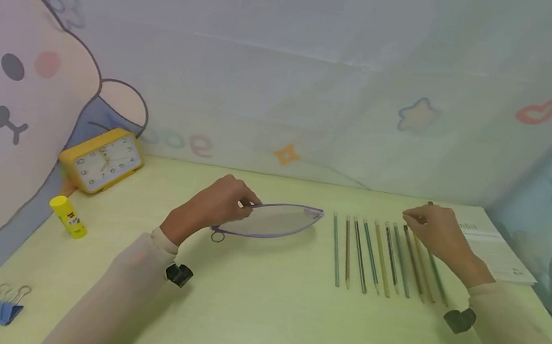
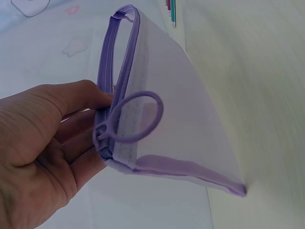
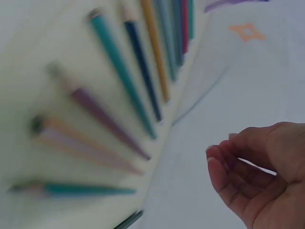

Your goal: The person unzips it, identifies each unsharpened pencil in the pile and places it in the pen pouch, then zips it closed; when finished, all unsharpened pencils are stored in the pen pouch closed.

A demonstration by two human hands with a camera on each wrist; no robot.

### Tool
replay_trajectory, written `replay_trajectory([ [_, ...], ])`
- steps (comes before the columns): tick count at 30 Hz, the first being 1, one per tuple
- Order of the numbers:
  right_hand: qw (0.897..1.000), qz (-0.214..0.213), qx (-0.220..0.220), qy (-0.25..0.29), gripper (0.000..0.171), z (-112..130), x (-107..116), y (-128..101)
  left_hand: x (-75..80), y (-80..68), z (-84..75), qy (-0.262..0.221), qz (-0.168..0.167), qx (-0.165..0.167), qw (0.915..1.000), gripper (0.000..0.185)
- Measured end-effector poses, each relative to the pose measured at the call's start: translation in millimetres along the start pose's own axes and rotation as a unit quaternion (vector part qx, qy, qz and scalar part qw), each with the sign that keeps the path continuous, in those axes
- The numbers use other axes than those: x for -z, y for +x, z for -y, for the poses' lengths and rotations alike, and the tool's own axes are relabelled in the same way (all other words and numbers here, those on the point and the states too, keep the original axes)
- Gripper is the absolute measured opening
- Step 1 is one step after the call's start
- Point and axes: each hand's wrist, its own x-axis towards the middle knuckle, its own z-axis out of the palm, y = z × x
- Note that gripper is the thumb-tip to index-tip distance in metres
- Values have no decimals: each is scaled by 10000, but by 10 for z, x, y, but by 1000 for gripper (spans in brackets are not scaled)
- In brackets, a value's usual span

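Fingers of the left hand pinch the soft, light pencil pouch by its zip edge, while the right hand hovers loosely curled and holding nothing over the thin pencils.

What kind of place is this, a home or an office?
Probably a child's study desk at home: a cartoon-print cloth backs the desk, with a yellow clock, glue stick and pencils.

The left hand pinches the purple mesh pouch beside its ring pull.
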Motion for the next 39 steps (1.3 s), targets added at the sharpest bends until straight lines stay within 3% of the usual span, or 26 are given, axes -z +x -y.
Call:
replay_trajectory([
  [7, 9975, 575, -360, -188, 28, -297, -36, -188, 41, -43, 2, -53, -30, 148, 9999, 30],
  [19, 9907, 1234, -495, -303, 19, -335, -189, -168, -21, 12, 23, -153, -210, 341, 9991, 29],
  [22, 9885, 1403, -492, -272, 25, -325, -212, -167, -41, 22, 24, -201, -250, 350, 9989, 28],
  [30, 9890, 1316, -420, -531, 40, -237, -196, -166, -73, 33, 14, -341, -342, 442, 9979, 25],
  [39, 9910, 1149, -654, -221, 40, -269, -216, -196, -141, 52, -17, -423, -345, 564, 9969, 25],
])
